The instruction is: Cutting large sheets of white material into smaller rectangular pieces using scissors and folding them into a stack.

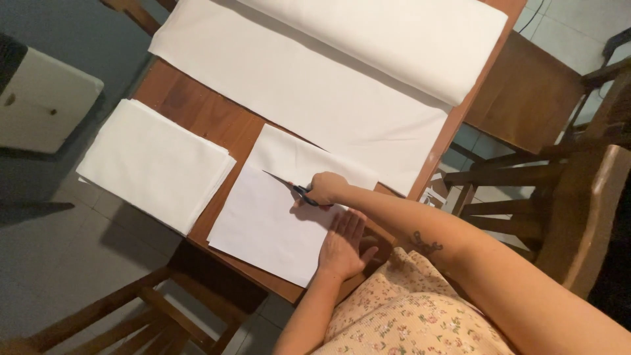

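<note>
Right hand [325, 189] closed around the handles of the scissors [289, 185], grip full on them, blades pointing away along a cut line in the sheet [263, 220]. Blade tips well inside the white cloth, dark against it, handles hidden mostly under the fingers. Left hand [342, 246] flat, palm down, fingers together and stretched out, pressing the near edge of the sheet onto the surface [197, 108]; grip wide, holding nothing, just beside the right hand and slightly nearer the body. Sheet lying at the near edge of the wooden surface, one corner reaching past the rim. Second white piece [309, 158] just beyond the scissors, touching or overlapping the sheet, its far edge under the spread cloth. Folded stack [154, 164] of white cloth to the left, overhanging the surface edge, apart from the sheet with a strip of bare wood between. Bolt [394, 43] of white cloth at the far end, rolled thick along the far side, with a broad length [309, 85] spread toward the hands. Floral garment [407, 309] at the bottom. Wooden chair [565, 184] on the right, another chair [131, 309] below the surface at lower left. White box [39, 98] on the floor at far left.
</note>
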